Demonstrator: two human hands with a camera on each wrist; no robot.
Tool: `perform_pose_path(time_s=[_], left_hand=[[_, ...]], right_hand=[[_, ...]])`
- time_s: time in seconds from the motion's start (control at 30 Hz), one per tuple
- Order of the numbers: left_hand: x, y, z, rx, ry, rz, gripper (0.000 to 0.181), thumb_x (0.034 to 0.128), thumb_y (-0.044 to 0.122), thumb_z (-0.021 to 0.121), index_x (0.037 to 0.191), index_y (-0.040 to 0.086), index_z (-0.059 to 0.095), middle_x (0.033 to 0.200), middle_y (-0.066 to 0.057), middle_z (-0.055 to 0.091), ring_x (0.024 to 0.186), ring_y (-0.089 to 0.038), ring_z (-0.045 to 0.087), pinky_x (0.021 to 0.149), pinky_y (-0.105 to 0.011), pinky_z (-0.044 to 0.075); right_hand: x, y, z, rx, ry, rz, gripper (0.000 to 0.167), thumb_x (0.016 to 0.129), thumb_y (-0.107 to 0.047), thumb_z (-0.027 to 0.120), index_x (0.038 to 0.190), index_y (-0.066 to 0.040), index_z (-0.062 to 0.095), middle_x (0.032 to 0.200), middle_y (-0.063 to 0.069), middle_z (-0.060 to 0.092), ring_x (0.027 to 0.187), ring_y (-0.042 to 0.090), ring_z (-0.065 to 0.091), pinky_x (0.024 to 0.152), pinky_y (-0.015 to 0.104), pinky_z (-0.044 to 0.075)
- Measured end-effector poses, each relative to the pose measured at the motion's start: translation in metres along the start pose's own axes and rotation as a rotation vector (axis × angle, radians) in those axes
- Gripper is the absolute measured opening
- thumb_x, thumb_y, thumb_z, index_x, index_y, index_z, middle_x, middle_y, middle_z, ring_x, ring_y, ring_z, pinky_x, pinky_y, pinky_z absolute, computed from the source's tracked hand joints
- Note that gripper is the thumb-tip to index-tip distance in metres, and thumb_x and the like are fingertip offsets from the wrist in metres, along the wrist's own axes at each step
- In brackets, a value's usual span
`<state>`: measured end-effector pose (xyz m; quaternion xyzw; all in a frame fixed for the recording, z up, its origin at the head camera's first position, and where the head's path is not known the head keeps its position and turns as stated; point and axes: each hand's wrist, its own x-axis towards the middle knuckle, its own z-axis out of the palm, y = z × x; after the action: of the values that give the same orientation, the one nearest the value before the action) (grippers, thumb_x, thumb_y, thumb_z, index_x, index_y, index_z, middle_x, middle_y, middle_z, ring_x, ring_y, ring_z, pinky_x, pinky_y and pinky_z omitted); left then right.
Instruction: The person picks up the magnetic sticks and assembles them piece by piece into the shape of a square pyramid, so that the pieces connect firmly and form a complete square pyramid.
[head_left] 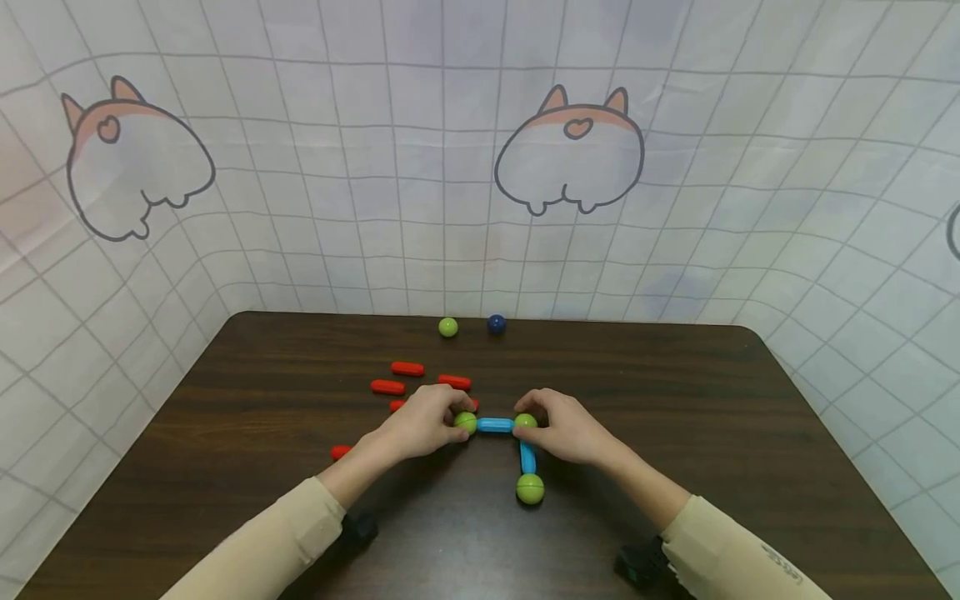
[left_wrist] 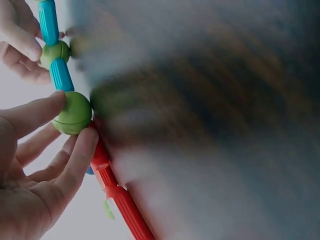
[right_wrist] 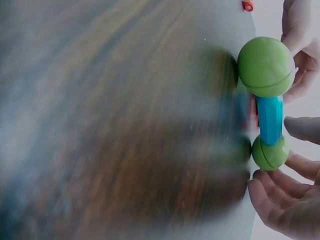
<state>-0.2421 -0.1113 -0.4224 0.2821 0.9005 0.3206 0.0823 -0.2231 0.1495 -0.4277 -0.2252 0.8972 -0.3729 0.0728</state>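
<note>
My left hand (head_left: 427,421) pinches the left green ball (head_left: 466,423) between thumb and fingertips, the gap narrowed to the ball's width. At three o'clock from that ball, a blue rod (head_left: 495,425) runs to the corner green ball (head_left: 526,422), which my right hand (head_left: 566,427) holds with thumb and fingertips drawn in around it. A second blue rod (head_left: 528,457) leaves the corner toward six o'clock and ends at the near green ball (head_left: 530,489), which neither hand touches.

On my head feed, red rods (head_left: 387,387) lie on the dark table (head_left: 675,400) from about eight round to one o'clock of my left hand, which partly hides some. By the table's far edge, I see a loose green ball (head_left: 447,327) just before twelve o'clock from the left green ball, and a dark blue ball (head_left: 496,323) between twelve and one. Beyond hangs a white gridded sheet (head_left: 375,192).
</note>
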Motion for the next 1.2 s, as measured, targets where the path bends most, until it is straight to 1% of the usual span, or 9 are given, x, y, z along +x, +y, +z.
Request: perform_pose_path(time_s=[0.07, 0.17, 0.3, 0.4, 0.6, 0.77, 0.87, 1.03, 1.2], left_hand=[[0.000, 0.000, 0.000, 0.000, 0.001, 0.000, 0.032, 0.0886, 0.003, 0.081, 0.119, 0.000, 0.071, 0.103, -0.003, 0.070, 0.091, -0.015, 0.066, 0.077, -0.034, 0.057], [0.000, 0.000, 0.000, -0.005, 0.001, 0.006, 0.032, 0.0882, 0.003, 0.081, 0.118, 0.000, 0.071, 0.104, -0.004, 0.070, 0.090, -0.015, 0.066, 0.076, -0.033, 0.057], [-0.001, 0.001, -0.002, -0.003, 0.013, 0.017, 0.031, 0.0879, 0.004, 0.082, 0.117, 0.001, 0.071, 0.107, -0.004, 0.070, 0.090, -0.016, 0.066, 0.076, -0.032, 0.057], [-0.003, 0.002, -0.005, -0.002, 0.021, 0.020, 0.030, 0.0882, 0.005, 0.082, 0.116, 0.003, 0.072, 0.108, -0.004, 0.070, 0.091, -0.018, 0.067, 0.076, -0.032, 0.056], [-0.006, 0.002, -0.012, -0.004, 0.040, -0.015, 0.030, 0.0881, 0.008, 0.083, 0.117, 0.007, 0.073, 0.112, -0.004, 0.070, 0.094, -0.020, 0.066, 0.079, -0.035, 0.055], [-0.006, -0.002, -0.018, 0.016, 0.084, -0.046, 0.031, 0.0875, 0.009, 0.083, 0.116, 0.007, 0.072, 0.108, -0.005, 0.070, 0.091, -0.019, 0.064, 0.079, -0.035, 0.055], [-0.008, -0.004, -0.021, 0.022, 0.103, -0.065, 0.032, 0.0874, 0.010, 0.083, 0.117, 0.007, 0.072, 0.110, -0.005, 0.070, 0.095, -0.020, 0.065, 0.084, -0.038, 0.055], [-0.012, -0.007, -0.026, 0.000, 0.110, -0.094, 0.032, 0.0880, 0.010, 0.083, 0.118, 0.007, 0.071, 0.115, -0.005, 0.069, 0.105, -0.023, 0.067, 0.091, -0.043, 0.054], [-0.011, -0.013, -0.028, -0.004, 0.108, -0.096, 0.031, 0.0883, 0.008, 0.082, 0.118, 0.007, 0.072, 0.115, -0.002, 0.068, 0.105, -0.022, 0.067, 0.090, -0.041, 0.054]], right_hand=[[0.002, 0.000, 0.003, -0.016, 0.010, -0.012, 0.026, 0.099, -0.019, 0.070, 0.119, -0.004, 0.068, 0.110, 0.003, 0.068, 0.098, 0.019, 0.062, 0.085, 0.040, 0.052], [0.005, -0.001, 0.006, -0.042, 0.022, -0.013, 0.021, 0.098, -0.017, 0.071, 0.116, -0.007, 0.072, 0.113, 0.003, 0.069, 0.099, 0.019, 0.061, 0.087, 0.042, 0.051], [0.009, 0.000, 0.007, -0.068, 0.012, 0.006, 0.016, 0.096, -0.015, 0.073, 0.112, -0.011, 0.075, 0.112, 0.001, 0.070, 0.095, 0.017, 0.059, 0.083, 0.040, 0.051], [0.008, 0.000, 0.005, -0.073, 0.001, 0.020, 0.014, 0.096, -0.015, 0.073, 0.109, -0.012, 0.076, 0.109, 0.001, 0.071, 0.090, 0.015, 0.058, 0.079, 0.037, 0.051], [0.001, 0.000, -0.001, -0.059, -0.007, 0.037, 0.014, 0.095, -0.015, 0.074, 0.108, -0.009, 0.075, 0.103, 0.001, 0.070, 0.085, 0.014, 0.057, 0.074, 0.035, 0.050], [-0.004, 0.004, -0.005, -0.049, 0.001, 0.043, 0.015, 0.094, -0.018, 0.075, 0.106, -0.009, 0.076, 0.101, -0.001, 0.071, 0.085, 0.014, 0.058, 0.074, 0.035, 0.051], [-0.005, 0.007, -0.008, -0.046, 0.010, 0.059, 0.013, 0.094, -0.019, 0.076, 0.103, -0.009, 0.076, 0.099, -0.002, 0.071, 0.084, 0.014, 0.058, 0.072, 0.035, 0.050], [-0.007, 0.010, -0.011, -0.037, 0.019, 0.079, 0.011, 0.093, -0.020, 0.076, 0.098, -0.010, 0.076, 0.092, -0.002, 0.069, 0.073, 0.015, 0.053, 0.063, 0.033, 0.045], [-0.007, 0.014, -0.013, -0.035, 0.021, 0.087, 0.012, 0.093, -0.021, 0.076, 0.096, -0.010, 0.075, 0.082, -0.003, 0.065, 0.064, 0.015, 0.049, 0.057, 0.032, 0.042]])
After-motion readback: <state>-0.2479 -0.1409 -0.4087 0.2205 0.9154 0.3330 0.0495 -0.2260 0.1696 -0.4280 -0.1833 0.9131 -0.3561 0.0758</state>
